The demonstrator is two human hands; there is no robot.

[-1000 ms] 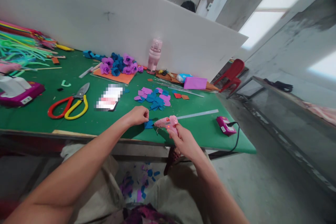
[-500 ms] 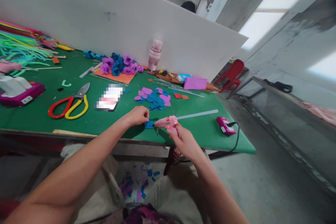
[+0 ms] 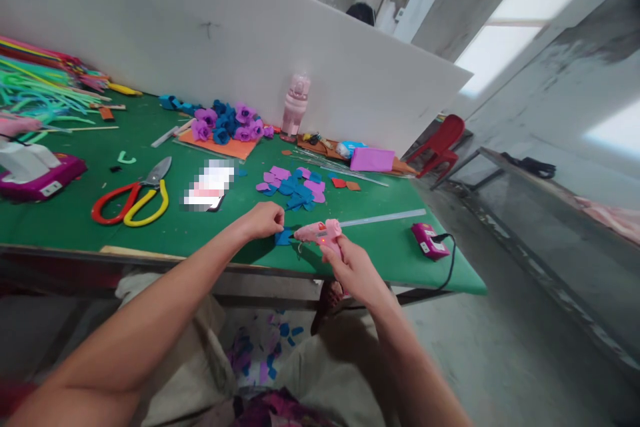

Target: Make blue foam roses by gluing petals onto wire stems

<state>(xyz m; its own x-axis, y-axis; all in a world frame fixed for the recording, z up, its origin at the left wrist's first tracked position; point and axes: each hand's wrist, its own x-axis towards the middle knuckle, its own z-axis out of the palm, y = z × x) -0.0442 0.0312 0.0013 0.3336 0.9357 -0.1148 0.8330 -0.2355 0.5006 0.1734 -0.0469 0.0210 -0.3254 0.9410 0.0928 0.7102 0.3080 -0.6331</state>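
My right hand (image 3: pixel 350 260) is wrapped round the handle of a pink hot glue gun (image 3: pixel 316 232), its nozzle pointing left. A long clear glue stick (image 3: pixel 385 217) sticks out of the gun's back. At the nozzle lies a small blue paper petal (image 3: pixel 283 237) on the green table. My left hand (image 3: pixel 266 219) is closed in a pinch at the petal's upper left edge; what sits between the fingertips is hidden. Just beyond both hands is a loose pile of blue and purple paper petals (image 3: pixel 299 191).
Red-and-yellow-handled scissors (image 3: pixel 143 193) and a phone (image 3: pixel 209 185) lie left. Finished paper flowers (image 3: pixel 225 121) rest on an orange sheet, near a pink bottle (image 3: pixel 294 108). A purple power block (image 3: pixel 430 241) with a cord stands right. A white board (image 3: pixel 225 33) walls the table's back.
The glue gun and my right hand have shifted very slightly right, with the glue stick's far end further right. My left hand and the petal stay in place.
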